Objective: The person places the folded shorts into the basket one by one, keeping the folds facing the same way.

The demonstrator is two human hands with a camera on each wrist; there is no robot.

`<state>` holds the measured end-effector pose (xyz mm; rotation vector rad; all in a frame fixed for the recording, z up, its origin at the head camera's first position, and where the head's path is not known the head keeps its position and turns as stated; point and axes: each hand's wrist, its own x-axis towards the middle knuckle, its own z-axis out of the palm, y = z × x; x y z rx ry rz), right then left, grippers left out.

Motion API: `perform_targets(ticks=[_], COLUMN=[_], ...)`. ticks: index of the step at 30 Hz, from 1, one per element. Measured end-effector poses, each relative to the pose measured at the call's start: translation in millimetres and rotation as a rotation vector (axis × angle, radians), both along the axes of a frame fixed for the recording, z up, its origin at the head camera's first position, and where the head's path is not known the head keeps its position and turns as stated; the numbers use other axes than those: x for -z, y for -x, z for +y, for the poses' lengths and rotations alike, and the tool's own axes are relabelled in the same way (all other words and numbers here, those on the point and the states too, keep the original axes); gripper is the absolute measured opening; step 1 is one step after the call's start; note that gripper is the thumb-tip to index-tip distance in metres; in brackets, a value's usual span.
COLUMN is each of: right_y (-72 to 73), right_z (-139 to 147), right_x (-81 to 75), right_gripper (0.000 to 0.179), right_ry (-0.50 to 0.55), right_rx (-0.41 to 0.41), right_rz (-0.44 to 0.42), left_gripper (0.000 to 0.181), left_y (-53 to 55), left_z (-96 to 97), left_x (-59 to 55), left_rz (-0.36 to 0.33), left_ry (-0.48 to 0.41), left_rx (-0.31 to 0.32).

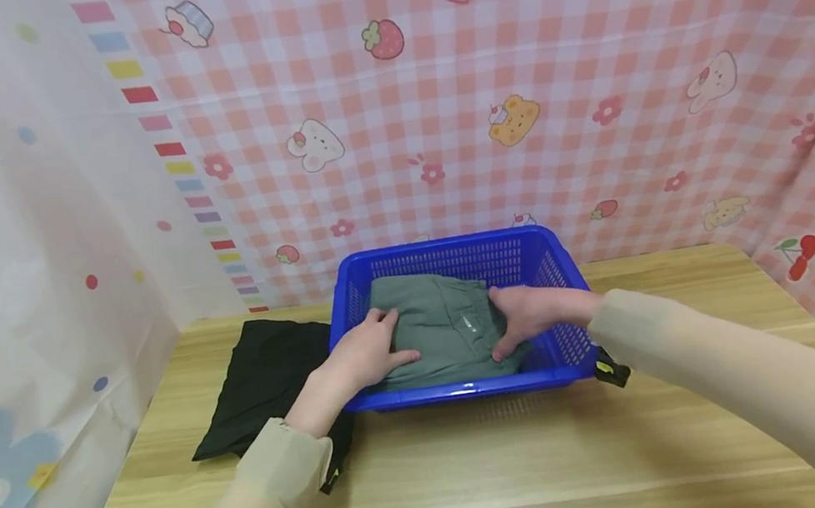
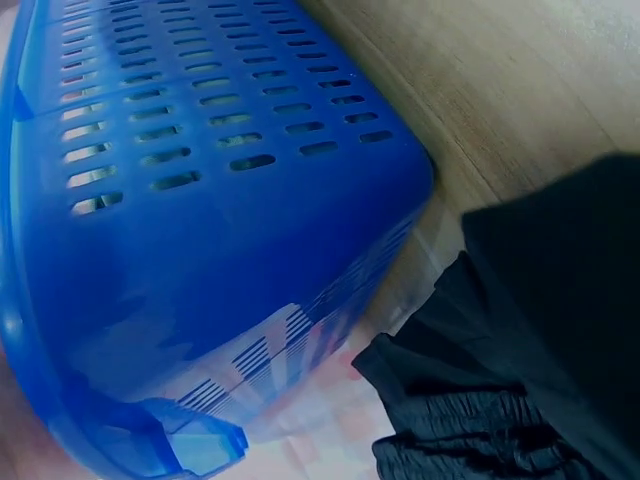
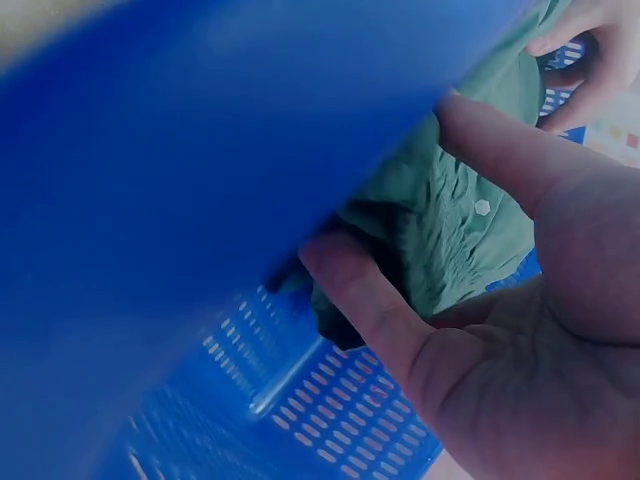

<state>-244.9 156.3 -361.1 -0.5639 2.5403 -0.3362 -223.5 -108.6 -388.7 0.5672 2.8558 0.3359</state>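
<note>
A pink-and-white checked curtain [image 1: 405,103] hangs along the far side, printed with strawberries, flowers and animal faces; a white sheet [image 1: 37,246] with coloured dots covers the left. In front is a wood-grain counter [image 1: 479,480]. At its far middle sits a blue plastic basket [image 1: 424,396] with slotted walls. A black cloth [image 1: 271,378] lies on the counter just beside the basket's left wall; the left wrist view shows part of it gathered into wrinkles. Two cream sleeves [image 1: 737,367] reach in from the near left and near right.

A folded green garment [image 1: 422,319] is inside the basket, towards its left, with a gathered band at its right end. The left hand [image 1: 362,351] reaches over the basket's left rim and rests on the garment's left part, thumb and fingers spread. The right hand [image 1: 531,311] comes over the right rim and touches the garment's gathered end, thumb on the near side and fingers on the far side, spread apart; some fingertips are hidden by cloth. A black piece [image 1: 613,369] with a yellow mark shows under the right cuff. Smallest is the white print [image 1: 470,324] on the garment's band.
</note>
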Motion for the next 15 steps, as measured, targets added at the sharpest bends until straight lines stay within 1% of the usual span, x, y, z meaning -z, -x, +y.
perform_targets(ticks=[5,10,12,15], right_y=[1.1,1.4,1.4,0.9], right_z=[-2.7,-3.0,-2.4,-1.5], right_x=[-0.4,-1.0,-1.5,-4.3], right_gripper=[0.109,0.108,0.108,0.108], right_ry=[-0.081,-0.119,-0.121,-0.124], right_rx=[-0.026,-0.052,-0.046,-0.039], right_rz=[-0.015,-0.015,-0.015,0.002], left_gripper=[0.083,0.083,0.083,0.082], left_y=[-0.5,0.1,-0.3,-2.2], left_z=[4.3,6.1,6.5,7.1], left_x=[2.7,8.0,8.9,7.8], left_rz=[-0.013,-0.022,-0.014,0.021], left_ry=[0.033,0.056,0.058,0.041], left_rx=[-0.001,0.004,0.004,-0.003])
